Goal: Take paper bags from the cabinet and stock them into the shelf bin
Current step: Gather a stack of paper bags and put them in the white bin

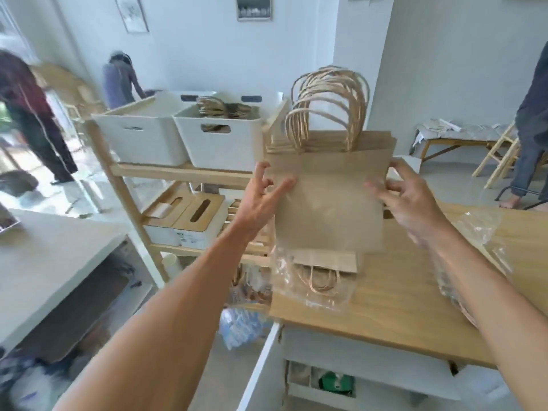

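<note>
A stack of brown paper bags (329, 200) with twisted paper handles stands upright above the wooden cabinet top (394, 295). My left hand (262, 197) grips its left edge and my right hand (406, 192) grips its right edge. On the top level of the wooden shelf (178, 172) sits a white bin (219, 143) holding more paper bags, to the left of the stack. More bags (323, 268) lie in a torn clear plastic wrapper (284, 280) on the cabinet top under the stack.
A second white bin (139, 137) stands left of the first. Boxes with wooden lids (189, 215) sit on the shelf's lower level. Crumpled plastic (477, 229) lies at the right of the cabinet top. An open cabinet door (261, 372) hangs below. Three people stand around the room.
</note>
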`<action>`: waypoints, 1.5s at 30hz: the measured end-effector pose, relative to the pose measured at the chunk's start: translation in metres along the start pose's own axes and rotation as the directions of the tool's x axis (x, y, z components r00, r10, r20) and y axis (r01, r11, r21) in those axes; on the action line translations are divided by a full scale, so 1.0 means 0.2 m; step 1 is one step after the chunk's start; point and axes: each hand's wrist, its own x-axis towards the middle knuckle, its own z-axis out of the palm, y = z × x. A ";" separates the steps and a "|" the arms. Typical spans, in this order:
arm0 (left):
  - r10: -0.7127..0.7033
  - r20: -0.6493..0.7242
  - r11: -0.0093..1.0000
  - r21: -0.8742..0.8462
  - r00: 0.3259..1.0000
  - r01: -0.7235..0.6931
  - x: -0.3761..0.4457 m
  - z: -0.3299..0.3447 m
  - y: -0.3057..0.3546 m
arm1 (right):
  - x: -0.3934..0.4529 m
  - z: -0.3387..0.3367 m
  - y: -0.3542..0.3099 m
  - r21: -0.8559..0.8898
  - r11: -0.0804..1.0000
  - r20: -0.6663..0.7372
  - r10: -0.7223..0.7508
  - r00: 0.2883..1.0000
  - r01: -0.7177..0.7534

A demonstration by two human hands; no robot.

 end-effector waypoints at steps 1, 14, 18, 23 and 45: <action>0.026 -0.026 1.000 0.011 0.999 -0.025 0.02 -0.10 0.09 | 0.07 0.08 -0.08 0.017 0.999 0.015 -0.028 1.000 0.028; 0.450 -0.462 0.676 0.736 0.764 0.047 0.55 -1.41 0.42 | 1.45 1.18 -0.94 0.154 0.928 0.185 -0.365 0.912 0.340; 0.528 -0.347 0.417 0.901 0.775 0.120 0.72 -1.65 0.19 | 1.90 1.59 -0.91 0.140 0.890 0.195 -0.454 0.869 0.434; 0.520 -0.262 0.254 0.956 0.813 0.145 0.87 -1.84 0.02 | 2.29 2.04 -0.74 -0.060 0.818 0.181 -0.555 0.812 0.573; 0.674 -0.356 0.335 0.928 0.648 0.162 1.00 -1.84 -0.11 | 2.46 2.37 -0.44 -0.514 0.342 0.824 0.452 0.341 0.787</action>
